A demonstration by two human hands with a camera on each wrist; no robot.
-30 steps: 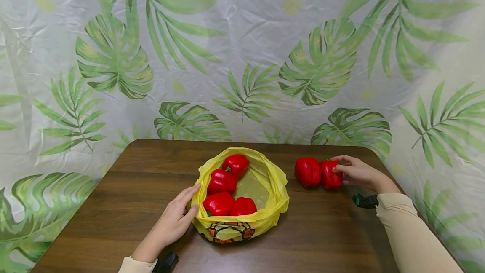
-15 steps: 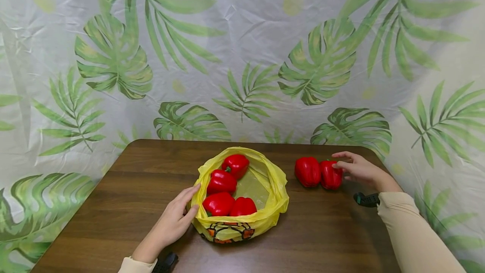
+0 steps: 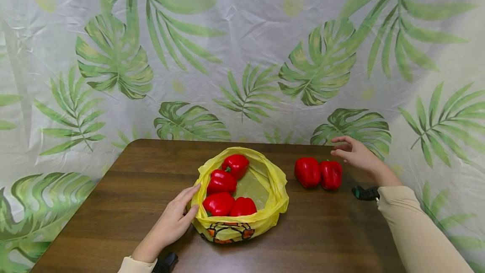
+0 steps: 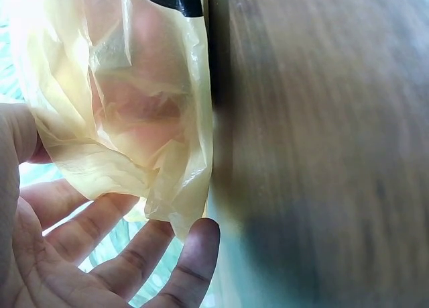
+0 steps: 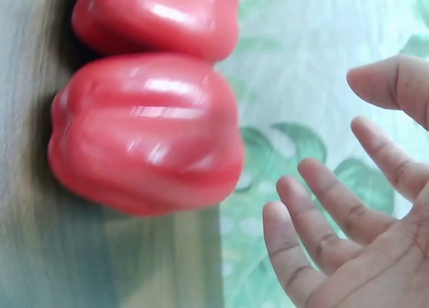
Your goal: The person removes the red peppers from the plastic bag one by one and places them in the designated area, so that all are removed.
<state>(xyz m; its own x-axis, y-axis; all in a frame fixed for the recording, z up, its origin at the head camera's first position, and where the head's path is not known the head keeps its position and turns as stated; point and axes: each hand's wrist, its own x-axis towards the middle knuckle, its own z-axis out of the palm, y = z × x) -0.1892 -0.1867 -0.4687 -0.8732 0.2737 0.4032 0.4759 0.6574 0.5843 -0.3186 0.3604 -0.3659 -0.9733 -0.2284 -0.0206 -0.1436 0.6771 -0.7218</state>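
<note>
A yellow plastic bag (image 3: 278, 188) with a rolled-open mouth stands on the table, holding several red bell peppers (image 3: 222, 181). My left hand (image 3: 172, 220) rests against the bag's left side; in the left wrist view its fingers (image 4: 94, 227) lie extended along the thin plastic. To the right of the bag, two more red bell peppers stand side by side: a left one (image 3: 307, 172) and a right one (image 3: 331, 175). Above and to the right of this pair, my right hand (image 3: 358, 155) hovers with spread, slightly bent fingers. The right wrist view shows a gap between it and the nearer pepper (image 5: 147, 133).
The dark brown wooden table (image 3: 326, 231) ends at a back edge just behind the bag and peppers. Behind it hangs a pale curtain (image 3: 250, 54) printed with green leaves. A black wrist device (image 3: 365, 193) sits under the right forearm.
My right hand has come off the right bell pepper and risen up and away from it. That pepper stays beside its neighbour. The left hand and bag have not moved.
</note>
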